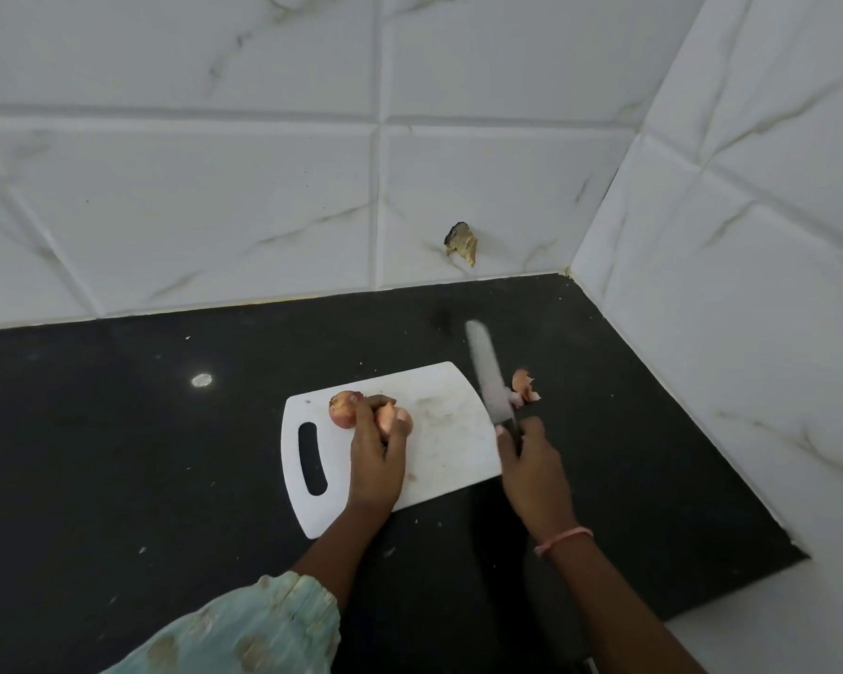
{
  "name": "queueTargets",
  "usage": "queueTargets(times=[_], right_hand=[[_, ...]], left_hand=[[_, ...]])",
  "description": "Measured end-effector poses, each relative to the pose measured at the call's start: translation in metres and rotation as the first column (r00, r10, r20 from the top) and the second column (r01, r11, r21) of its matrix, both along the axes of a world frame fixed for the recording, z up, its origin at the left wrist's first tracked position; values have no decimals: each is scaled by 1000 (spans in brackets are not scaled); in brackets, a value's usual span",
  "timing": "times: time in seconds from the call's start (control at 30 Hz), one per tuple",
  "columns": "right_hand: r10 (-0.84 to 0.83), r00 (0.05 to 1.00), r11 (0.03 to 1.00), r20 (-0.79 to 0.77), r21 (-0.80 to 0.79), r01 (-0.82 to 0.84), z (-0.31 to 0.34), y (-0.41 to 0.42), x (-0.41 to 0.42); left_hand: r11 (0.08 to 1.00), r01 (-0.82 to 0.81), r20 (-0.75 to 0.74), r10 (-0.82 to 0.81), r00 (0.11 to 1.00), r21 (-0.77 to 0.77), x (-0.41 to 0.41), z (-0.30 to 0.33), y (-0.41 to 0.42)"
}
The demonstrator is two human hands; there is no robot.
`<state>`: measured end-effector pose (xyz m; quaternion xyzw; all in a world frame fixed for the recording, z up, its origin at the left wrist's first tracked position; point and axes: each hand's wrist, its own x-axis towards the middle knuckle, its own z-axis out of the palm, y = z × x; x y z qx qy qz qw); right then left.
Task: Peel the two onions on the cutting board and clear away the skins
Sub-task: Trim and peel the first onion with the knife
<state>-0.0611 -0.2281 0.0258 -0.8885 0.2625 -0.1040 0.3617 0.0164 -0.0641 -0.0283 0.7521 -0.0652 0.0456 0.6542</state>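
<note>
A white cutting board (pixel 448 445) lies on the black counter. On its far left part sits an onion (pixel 342 409) with reddish skin. Beside it, my left hand (pixel 378 459) grips a second, paler onion (pixel 394 420) against the board. My right hand (pixel 531 467) holds a knife (pixel 487 377) by its dark handle at the board's right edge, blade pointing away toward the wall and blurred. Loose onion skins (pixel 524 384) lie on the counter just right of the blade.
The black counter (pixel 166 454) runs to a white tiled wall (pixel 264 187) behind and another tiled wall on the right, meeting in a corner. A broken hole (pixel 461 243) shows in the back tile. Small crumbs dot the counter.
</note>
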Motion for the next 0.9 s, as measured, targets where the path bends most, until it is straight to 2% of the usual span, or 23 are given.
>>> queueTargets(times=[0.13,0.23,0.3,0.47,0.57,0.73,0.9], right_hand=[[203,968,975,-150,-55,-213,-9,38,-1],[247,946,965,-208,-35,-260,-19,58,-8],[235,938,960,-253,-89,-264,-24,56,-13],[-19,967,984,-255,-174,-26,-17,8,-16],[-116,978,991,-173,-88,102,-9,-12,-19],[108,981,992,-159,75,-97,-8,30,-29],[246,960,961,-136,161,-223,-24,83,-33]], left_hand=[[1000,21,-6,-21,1000,19,0,1,-1],[999,15,-23,-14,1000,32,0,3,-1],[1000,21,-3,-21,1000,17,1,1,-1],[1000,4,51,-6,999,31,0,0,1],[996,-23,113,14,994,83,-1,1,1],[973,-203,273,166,948,112,-1,-2,1],[910,-393,172,370,913,128,-1,-3,1]])
